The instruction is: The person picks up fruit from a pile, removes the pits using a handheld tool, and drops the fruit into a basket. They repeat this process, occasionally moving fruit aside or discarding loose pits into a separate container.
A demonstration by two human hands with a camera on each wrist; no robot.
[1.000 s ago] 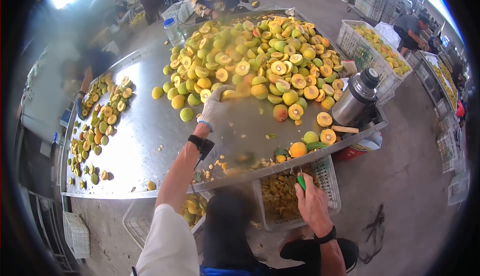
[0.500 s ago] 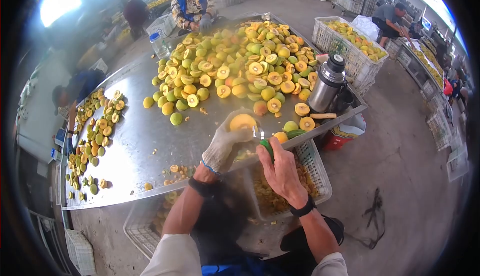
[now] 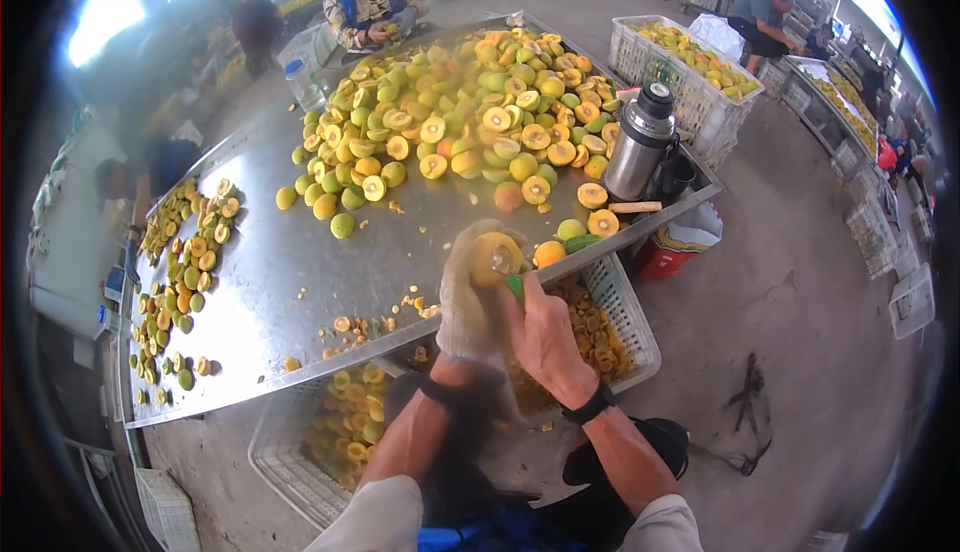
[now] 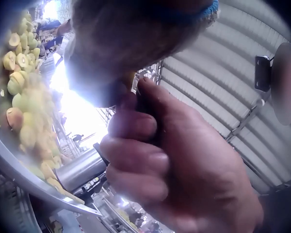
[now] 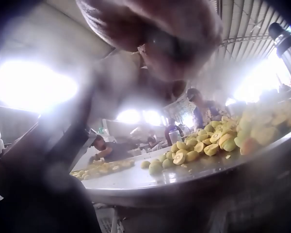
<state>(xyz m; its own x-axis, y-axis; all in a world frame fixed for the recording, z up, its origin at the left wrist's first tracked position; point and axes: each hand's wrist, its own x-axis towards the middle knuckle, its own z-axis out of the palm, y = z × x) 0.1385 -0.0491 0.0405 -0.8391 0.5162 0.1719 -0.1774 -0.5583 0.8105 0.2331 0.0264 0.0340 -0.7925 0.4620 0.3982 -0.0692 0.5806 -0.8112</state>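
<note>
Yellow fruit half [image 3: 493, 255] held in gloved L hand [image 3: 466, 297]; R hand [image 3: 550, 340] grips green-handled tool [image 3: 516, 288] at its cut face.

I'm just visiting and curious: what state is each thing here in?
Left hand: gloved, holding cut fruit
Right hand: bare, gripping green-handled tool
Fruit pile: heaped, many halved
Flask: upright, closed
Clear jar: upright, lidded
White crate: filled with fruit
Right basket: holding scraps
Left basket: holding fruit pieces

A metal table [image 3: 390, 262] carries heaped yellow-green fruit [image 3: 480, 117], a steel flask [image 3: 638, 147] and a clear jar [image 3: 303, 87].
</note>
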